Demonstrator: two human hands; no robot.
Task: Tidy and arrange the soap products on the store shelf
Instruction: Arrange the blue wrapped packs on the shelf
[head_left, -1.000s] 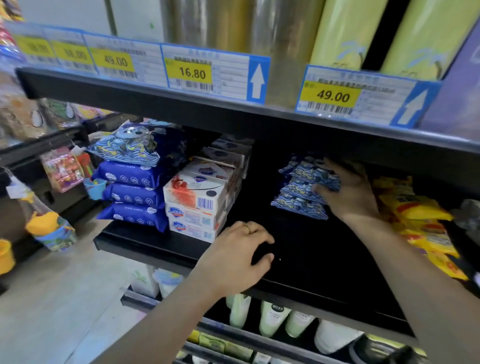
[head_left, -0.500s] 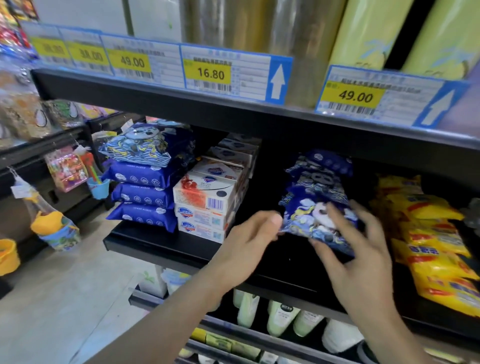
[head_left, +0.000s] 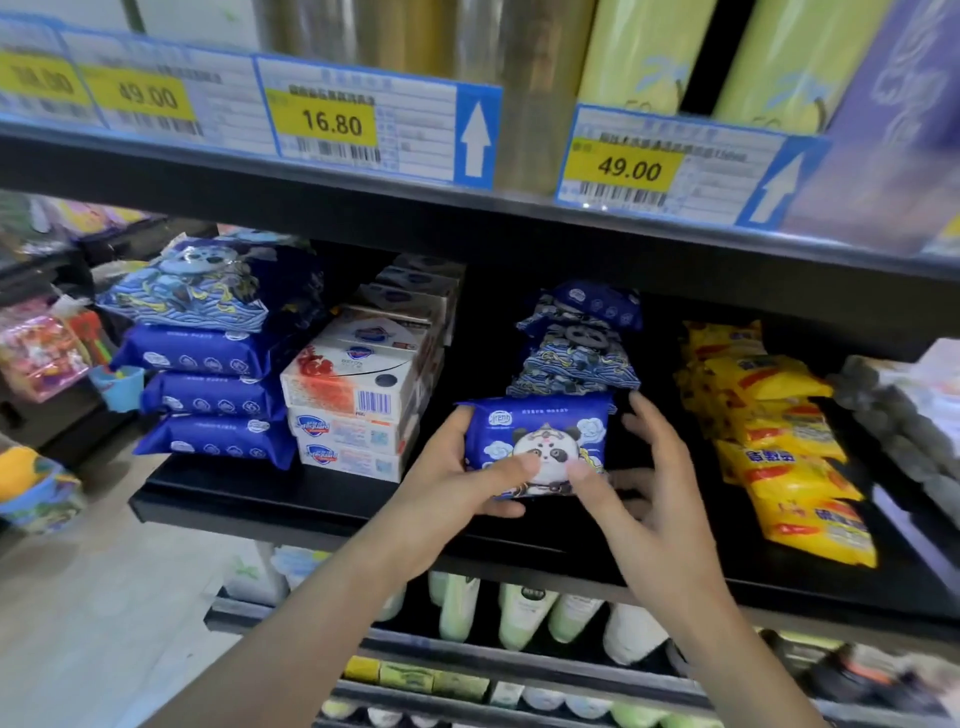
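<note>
Person stands at a black store shelf (head_left: 291, 499), both arms reaching in. Left hand (head_left: 457, 488) grips a blue panda soap pack (head_left: 540, 441) by its left end, thumb across the front, fingers curled behind. Right hand (head_left: 649, 488) pinches the same pack with the thumb on the lower front face near the panda print; its other fingers are spread and mostly straight, off to the pack's right side, so the hold there is thumb-led. Pack is upright, front facing the person, held just above the shelf board in the middle gap of the shelf.

Directly behind it, a small stack of wave-pattern blue packs (head_left: 574, 353), touching or just beside the held pack's top edge; cannot tell which. Left of the gap, boxed soap bars (head_left: 353, 395) stacked in rows going back, white and red boxes with a barcode facing out. Further left, a pile of blue packs (head_left: 208, 395), with one wave-pattern pack lying tilted on top. Right of the gap, yellow packets (head_left: 784, 452) in an overlapping row leaning forward.

Upper shelf edge carries price tags (head_left: 332, 124), readable 16.80 and 49.00, with white arrows pointing up. Lower shelf holds pale green and white bottles (head_left: 514, 613), partly hidden by the arms.
</note>
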